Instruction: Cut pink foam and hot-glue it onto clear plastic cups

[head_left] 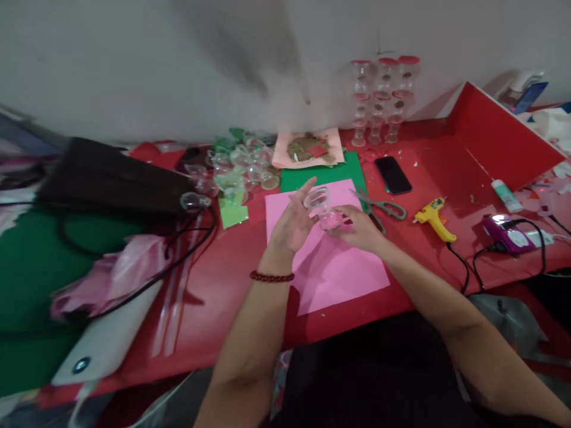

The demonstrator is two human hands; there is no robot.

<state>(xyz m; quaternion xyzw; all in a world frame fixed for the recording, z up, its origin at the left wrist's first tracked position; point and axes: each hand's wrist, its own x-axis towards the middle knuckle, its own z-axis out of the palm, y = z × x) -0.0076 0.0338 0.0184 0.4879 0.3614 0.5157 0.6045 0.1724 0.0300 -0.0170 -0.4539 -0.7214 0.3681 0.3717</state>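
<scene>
Both my hands meet over a pink sheet of paper [330, 267] on the red table [214, 285]. Between them is a small clear plastic cup [322, 208]. My left hand [292, 223], with a dark red bead bracelet at its wrist, cups the clear cup from the left with its fingers curled round it. My right hand [357, 229] pinches the cup's lower part from the right. The cup is tilted, its mouth turned up and to the left.
Scissors [381, 208], a yellow glue gun [432, 217], a black phone [393, 175] and a glue bottle [506, 195] lie to the right. Several clear cups [241, 166] are heaped behind, with stacked cup towers [381, 101] at the wall. A dark bag [111, 178] and cables [178, 249] sit left.
</scene>
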